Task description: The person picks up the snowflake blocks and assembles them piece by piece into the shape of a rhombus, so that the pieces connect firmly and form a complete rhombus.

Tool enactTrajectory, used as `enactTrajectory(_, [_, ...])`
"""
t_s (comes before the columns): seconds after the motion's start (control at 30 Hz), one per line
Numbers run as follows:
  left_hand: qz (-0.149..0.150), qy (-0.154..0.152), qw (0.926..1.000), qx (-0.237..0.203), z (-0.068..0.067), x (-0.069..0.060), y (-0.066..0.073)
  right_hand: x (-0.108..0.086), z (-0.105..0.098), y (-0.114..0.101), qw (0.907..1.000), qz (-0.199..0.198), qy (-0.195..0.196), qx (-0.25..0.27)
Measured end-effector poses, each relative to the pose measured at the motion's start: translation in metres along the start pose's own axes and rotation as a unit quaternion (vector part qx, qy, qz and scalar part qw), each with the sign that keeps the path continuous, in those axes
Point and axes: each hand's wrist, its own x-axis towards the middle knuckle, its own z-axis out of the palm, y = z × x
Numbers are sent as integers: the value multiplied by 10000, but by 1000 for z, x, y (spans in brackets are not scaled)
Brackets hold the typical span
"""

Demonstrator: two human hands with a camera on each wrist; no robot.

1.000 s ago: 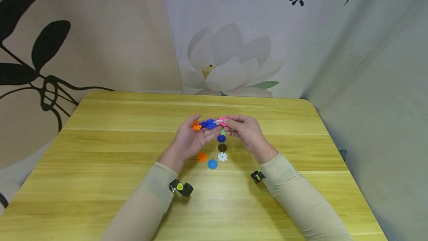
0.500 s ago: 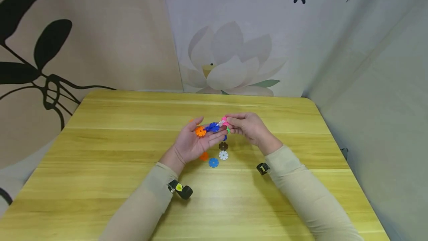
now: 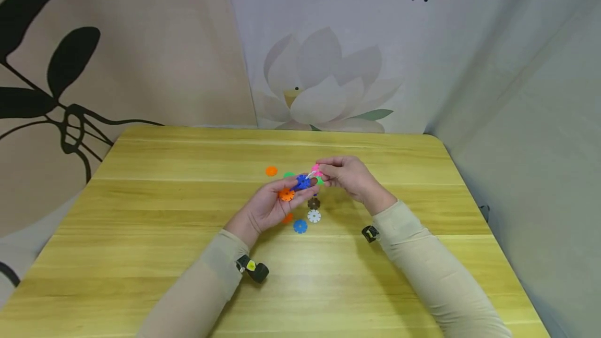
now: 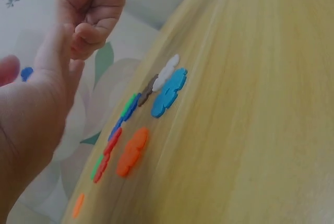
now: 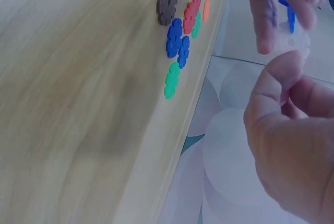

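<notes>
Several notched plastic snowflake discs are joined in a chain between my hands in the head view. An orange disc (image 3: 287,195) is at its left end, then blue discs (image 3: 303,181), a white disc (image 3: 310,174) and a pink disc (image 3: 316,169). My left hand (image 3: 264,208) holds the chain from below, its thumb and fingers closing about the blue part. Between finger and thumb, my right hand (image 3: 351,180) pinches the pink end. From the right wrist, the white disc (image 5: 292,40) shows just beyond that thumb; the pink one is hidden there.
Loose discs lie flat on the wooden table (image 3: 164,233) under the hands: light blue (image 3: 300,226), white (image 3: 314,216), brown (image 3: 313,203) and orange (image 3: 271,171). The left wrist view adds red discs (image 4: 108,153). A printed curtain (image 3: 188,46) hangs behind the table's far edge.
The left palm lay flat under the chain; now its thumb has come over toward the fingers. The chain's orange end has dropped nearer me and right. The right hand keeps its pinch.
</notes>
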Motion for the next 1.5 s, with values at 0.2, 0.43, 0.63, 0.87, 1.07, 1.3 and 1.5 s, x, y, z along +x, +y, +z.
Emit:
enactTrajectory(0.2, [-43, 741, 9943, 768, 5, 7, -1, -2, 1, -4, 9966, -176, -189, -777])
enactTrajectory(0.43, [-92, 704, 9908, 1149, 8, 12, -3, -2, 6, -9, 9958, -284, 19, -871])
enactTrajectory(0.63, [-103, 743, 9913, 1085, 9, 12, -2, -2, 8, -9, 9961, -304, 150, -809])
enactTrajectory(0.87, [-132, 901, 9906, 1023, 10, 14, -2, 0, 10, -8, 9954, -311, 153, -888])
enactTrajectory(1.07, [142, 1180, 9914, 556, 4, 11, 2, 11, 3, 4, 9744, -535, 420, -2143])
enactTrajectory(1.3, [305, 1200, 9923, 105, -1, 6, 7, 34, -9, 34, 8906, -940, 140, -4446])
enactTrajectory(1.5, [309, 1214, 9921, -69, 1, 8, 7, 40, -6, 36, 8711, -1092, -25, -4788])
